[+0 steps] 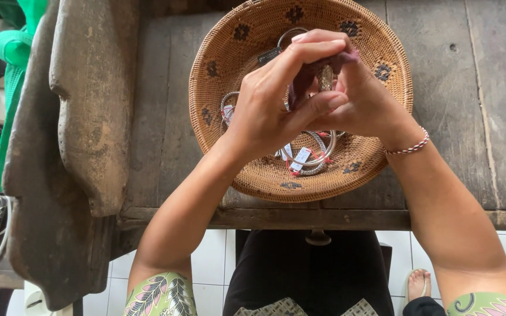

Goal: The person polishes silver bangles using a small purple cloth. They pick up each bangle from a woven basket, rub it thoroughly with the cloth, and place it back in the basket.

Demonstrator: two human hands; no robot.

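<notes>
The dark wooden worktop (458, 117) is carrying a big round woven basket (224, 52), sitting at the near edge in the middle. Both hands are hovering together right over that basket: the left hand (270, 99) is closing its grip on a purple cloth (303, 79), and the right hand (361, 99) is pinching a small metal piece (325, 76) wrapped in that cloth. Underneath, silver bangles (317, 155) with little tags are lying in the basket.
</notes>
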